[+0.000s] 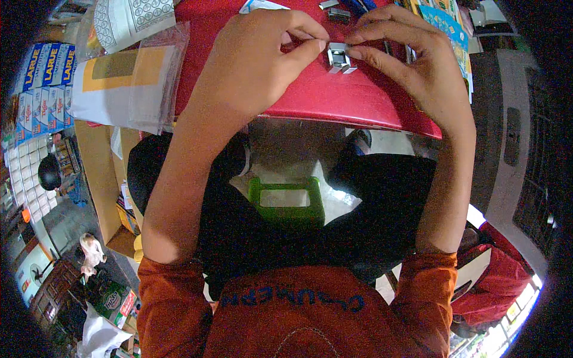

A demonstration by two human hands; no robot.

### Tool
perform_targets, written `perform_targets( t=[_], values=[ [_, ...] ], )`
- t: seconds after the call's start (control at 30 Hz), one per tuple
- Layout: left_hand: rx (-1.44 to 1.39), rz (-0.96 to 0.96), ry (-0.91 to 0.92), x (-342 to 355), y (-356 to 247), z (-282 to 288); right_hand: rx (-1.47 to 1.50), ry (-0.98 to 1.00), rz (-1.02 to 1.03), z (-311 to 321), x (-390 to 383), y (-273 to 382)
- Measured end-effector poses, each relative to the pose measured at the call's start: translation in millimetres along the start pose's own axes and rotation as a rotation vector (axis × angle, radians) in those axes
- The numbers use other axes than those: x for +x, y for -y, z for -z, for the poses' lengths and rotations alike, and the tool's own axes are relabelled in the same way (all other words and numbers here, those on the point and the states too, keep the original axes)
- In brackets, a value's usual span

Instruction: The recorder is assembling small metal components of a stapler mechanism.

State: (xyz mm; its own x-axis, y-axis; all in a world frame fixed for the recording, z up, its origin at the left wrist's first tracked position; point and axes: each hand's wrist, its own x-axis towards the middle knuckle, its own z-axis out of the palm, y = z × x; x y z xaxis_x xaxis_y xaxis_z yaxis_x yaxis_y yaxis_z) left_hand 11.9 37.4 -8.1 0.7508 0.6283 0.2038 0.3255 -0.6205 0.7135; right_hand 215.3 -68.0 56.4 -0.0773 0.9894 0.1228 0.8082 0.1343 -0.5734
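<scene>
On the red tabletop (pixel 352 101), a small metal piece with a square opening (pixel 339 64) stands between my two hands. My left hand (pixel 262 62) has thumb and forefinger pinched at the piece's upper left; what is between them is too small to make out. My right hand (pixel 421 68) is curled, with thumb and forefinger at the piece's upper right corner; whether they grip it or something smaller is unclear. Beyond them lie small metal blocks (pixel 339 15) and a blue object (pixel 361 7), partly behind the right fingers.
Plastic-sleeved papers (pixel 107 95) overlap the table's left. Blue packaging (pixel 450 27) lies at right. Below are a cardboard box (pixel 98 179), a green plastic stool (pixel 286 212) and my legs. Stacked cartons (pixel 45 110) and a white animal (pixel 91 250) are at left, red cloth (pixel 489 289) at lower right.
</scene>
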Motion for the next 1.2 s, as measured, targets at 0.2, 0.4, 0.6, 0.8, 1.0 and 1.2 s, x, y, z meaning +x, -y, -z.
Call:
perform_targets(
  t=[0.2,0.4,0.6,0.8,1.0,1.2],
  values=[
    [0.052,-0.030,-0.005,1,2,-1,-0.032,-0.067,-0.033,-1,-1,-3],
    [0.016,0.033,0.008,-1,0,3,-0.113,-0.202,-0.089,2,-2,-6],
    [0.016,-0.030,0.005,4,-7,5,-0.188,-0.146,-0.103,16,-12,-35],
    [-0.122,0.183,0.031,3,-37,22,-0.332,-0.088,-0.018,18,-21,-38],
    [-0.131,0.112,-0.029,3,-37,17,-0.462,-0.093,-0.011,17,-28,-49],
    [-0.080,0.271,-0.012,6,-49,19,-0.347,-0.037,0.008,13,-24,-57]
  ],
)
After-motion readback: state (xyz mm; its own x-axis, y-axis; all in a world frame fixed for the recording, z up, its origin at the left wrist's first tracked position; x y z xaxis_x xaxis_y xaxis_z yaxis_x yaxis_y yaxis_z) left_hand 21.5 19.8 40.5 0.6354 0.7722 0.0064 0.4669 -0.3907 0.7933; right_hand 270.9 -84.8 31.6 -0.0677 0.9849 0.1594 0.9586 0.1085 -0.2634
